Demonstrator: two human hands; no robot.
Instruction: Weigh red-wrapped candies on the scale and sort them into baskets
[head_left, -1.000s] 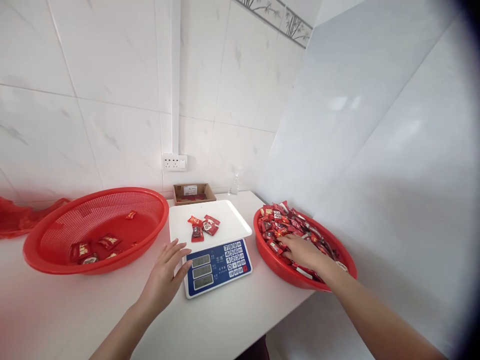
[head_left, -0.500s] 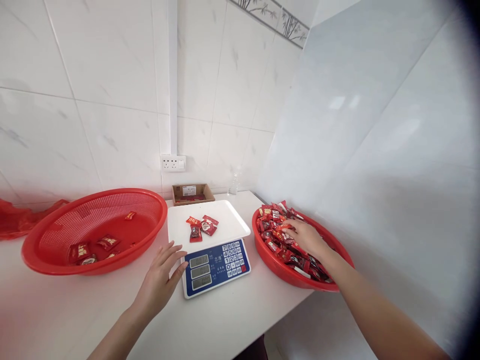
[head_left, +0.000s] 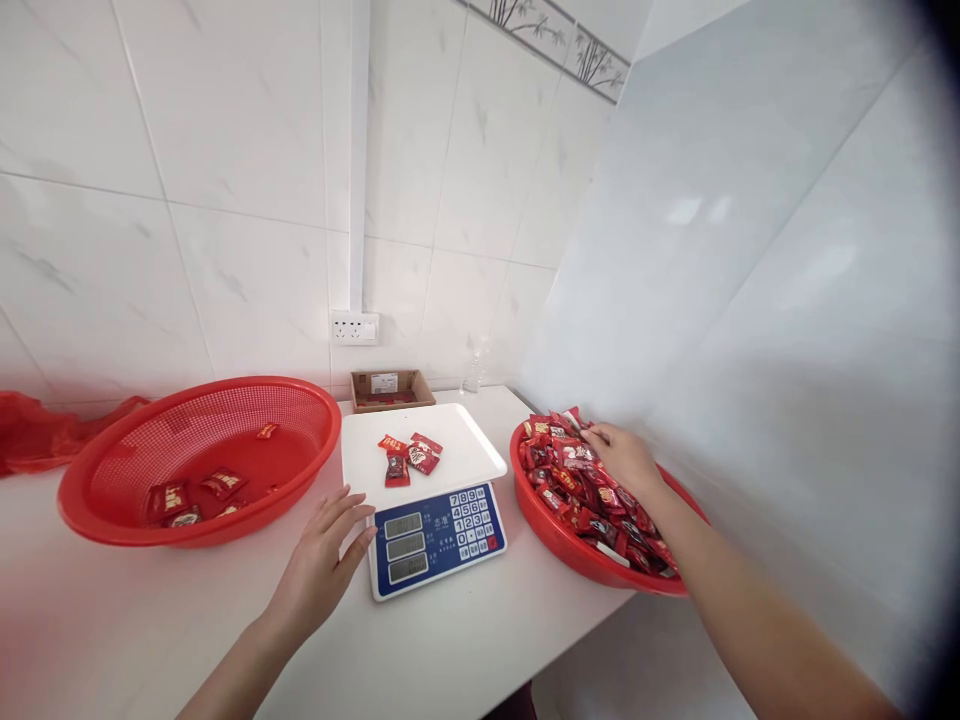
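Left hand (head_left: 319, 555) loosely spread, thumb apart from the fingers, nothing in its grasp, fingertips just beside the left edge of the scale (head_left: 442, 545). Right hand (head_left: 622, 458) is bent down over the far part of the heaped packets (head_left: 577, 480), its fingers curled at the wrappers; the fingertips are partly hidden, so I cannot tell whether it pinches one.

Seen from the head, two red baskets stand on one white table (head_left: 450, 640). The right basket (head_left: 559, 550) holds that heap, too many to count; the left basket (head_left: 225, 405) has at least five wrapped pieces (head_left: 223, 483) scattered inside. Between the baskets is one scale with three display windows, and on its white tray (head_left: 465, 450) at least three red packets (head_left: 424, 457) lie close together. Behind the tray are one cardboard box (head_left: 411, 383) and one clear object (head_left: 472, 372).
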